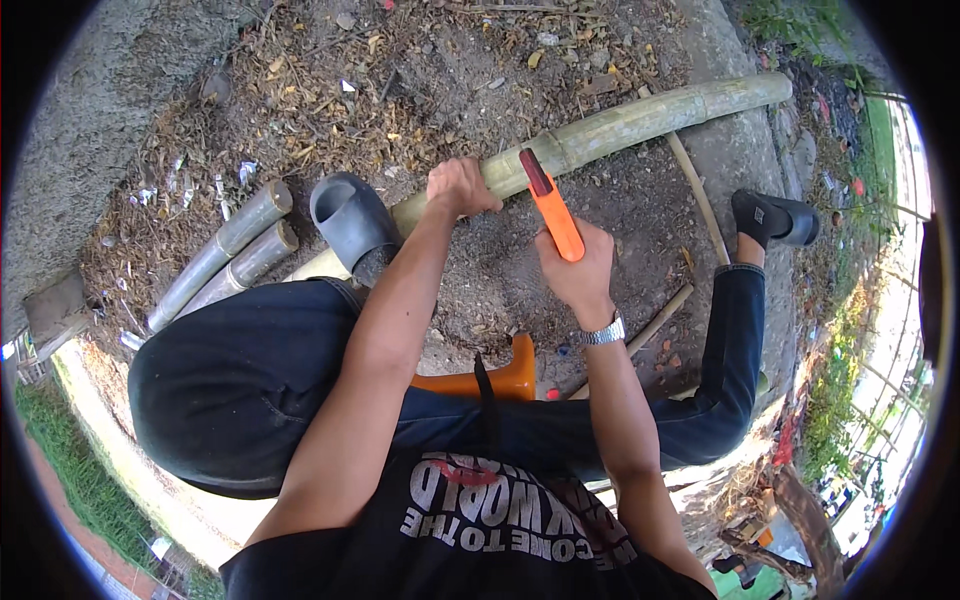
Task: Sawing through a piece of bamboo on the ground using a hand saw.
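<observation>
A long green-tan bamboo pole (620,135) lies slantwise in front of me, its far end up at the right. My left hand (460,188) is wrapped over the pole left of its middle. In the fist of my right hand (580,265) is an orange-handled tool (556,222) with a dark red-brown far end. That end reaches up against the pole's near side, just right of my left hand; whether it has a blade cannot be made out. A silver watch is on my right wrist. My left foot, in a grey slipper (350,215), is beside the pole's near part.
Two cut bamboo lengths (235,240) lie at the left. An orange plastic piece (515,375) with a black strap is by my leg. A thin stick (695,195) crosses under the pole. Dry leaves and litter cover the dirt; my other slippered foot (770,217) is at right.
</observation>
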Tool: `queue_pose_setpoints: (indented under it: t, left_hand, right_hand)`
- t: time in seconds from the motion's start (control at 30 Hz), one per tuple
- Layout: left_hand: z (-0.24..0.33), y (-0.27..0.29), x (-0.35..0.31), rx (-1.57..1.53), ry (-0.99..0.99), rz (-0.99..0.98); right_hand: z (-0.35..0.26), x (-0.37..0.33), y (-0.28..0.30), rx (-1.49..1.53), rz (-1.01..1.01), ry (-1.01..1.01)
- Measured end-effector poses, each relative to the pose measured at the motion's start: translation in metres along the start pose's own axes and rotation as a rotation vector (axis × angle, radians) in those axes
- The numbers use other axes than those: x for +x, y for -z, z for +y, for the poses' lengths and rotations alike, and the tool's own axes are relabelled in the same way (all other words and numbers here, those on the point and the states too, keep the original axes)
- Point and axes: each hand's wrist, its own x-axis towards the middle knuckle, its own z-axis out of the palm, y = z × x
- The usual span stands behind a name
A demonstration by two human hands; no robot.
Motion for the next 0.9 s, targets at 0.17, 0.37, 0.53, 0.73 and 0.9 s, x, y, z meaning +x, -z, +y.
queue_pose_setpoints:
  t: [0.17,0.37,0.53,0.73,0.9]
  left_hand:
    - [0.006,0.012,0.001,-0.037,0.007,-0.054]
    - [0.009,0.000,-0.001,-0.015,0.010,-0.020]
    - [-0.011,-0.011,0.011,0.004,0.006,-0.012]
    - [0.002,0.014,-0.002,-0.083,0.032,-0.096]
    - [0.014,0.013,0.007,-0.118,0.062,-0.120]
  right_hand:
    - [0.001,-0.034,0.011,0.085,-0.026,-0.076]
    - [0.011,-0.063,0.006,0.007,-0.035,-0.033]
    - [0.008,-0.150,0.054,0.018,-0.150,-0.224]
    - [-0.018,-0.213,0.101,0.062,-0.125,-0.211]
    - [0.033,-0.094,0.041,0.073,0.114,-0.255]
